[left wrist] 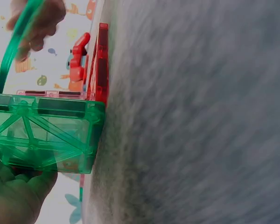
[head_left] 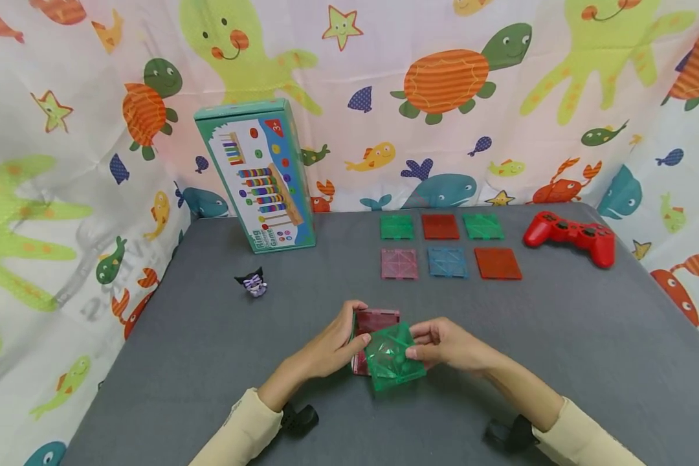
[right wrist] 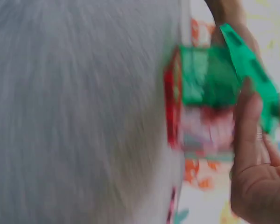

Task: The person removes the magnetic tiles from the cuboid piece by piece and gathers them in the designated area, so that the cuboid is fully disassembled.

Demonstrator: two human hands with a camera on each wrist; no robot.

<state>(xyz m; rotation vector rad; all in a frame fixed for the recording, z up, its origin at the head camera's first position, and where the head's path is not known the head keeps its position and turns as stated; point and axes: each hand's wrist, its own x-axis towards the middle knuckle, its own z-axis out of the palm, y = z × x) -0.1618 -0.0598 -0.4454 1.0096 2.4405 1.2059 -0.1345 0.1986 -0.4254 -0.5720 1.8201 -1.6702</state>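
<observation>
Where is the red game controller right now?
In the head view, the red plastic game controller lies at the far right of the grey table, beside the flat square tiles.

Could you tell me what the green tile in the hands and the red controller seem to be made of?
The green tile looks like translucent glossy plastic: the red tile shows through it, with moulded ribs inside. The controller looks like opaque, smooth red plastic with a slight sheen.
</observation>
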